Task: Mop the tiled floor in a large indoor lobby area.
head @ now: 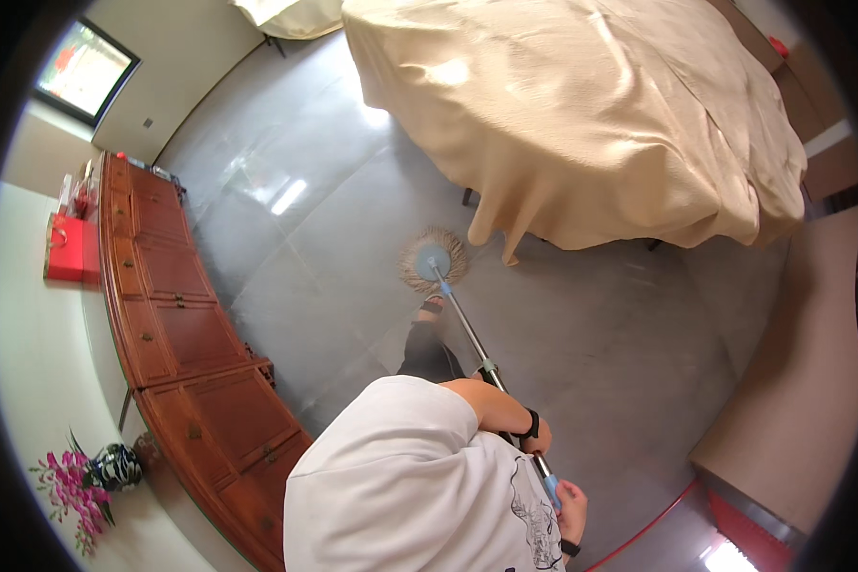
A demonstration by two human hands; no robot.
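Note:
A round string mop (433, 262) with a light blue plate lies on the grey floor, its head just ahead of my sandalled foot (432, 307). From it a metal pole (468, 322) slants down and right toward my body. My left hand (538, 437), with a black band at the wrist, is closed around the pole's upper part. My right hand (570, 502), also banded in black, holds the blue grip (550, 489) at the pole's end. Part of the pole is hidden behind my left forearm and shirt.
A table draped in beige cloth (579, 129) stands ahead and right, its legs partly visible. Along the left runs a reddish wooden cabinet (179, 272); a red bag (71, 247) and a vase (116, 467) of pink flowers are beyond it. A brown-beige furniture panel (794, 372) bounds the right.

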